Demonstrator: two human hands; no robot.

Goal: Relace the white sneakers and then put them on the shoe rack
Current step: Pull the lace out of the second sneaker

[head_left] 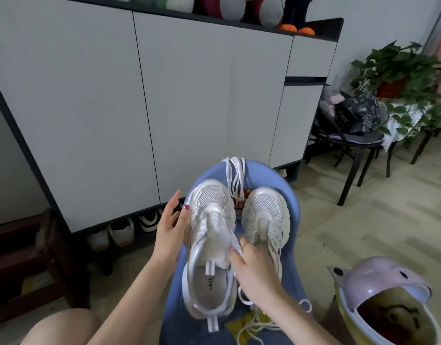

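Left hand [171, 229] spread against the left sneaker [210, 247]. Right hand [251, 266] pinching its eyelet edge, beside the right sneaker [266, 217] on a blue seat [271, 175].

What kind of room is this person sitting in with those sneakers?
Most likely a home entryway or living area. A tall shoe cabinet has pairs of shoes tucked under it, plush toys sit on top, and a potted plant stands beside a chair.
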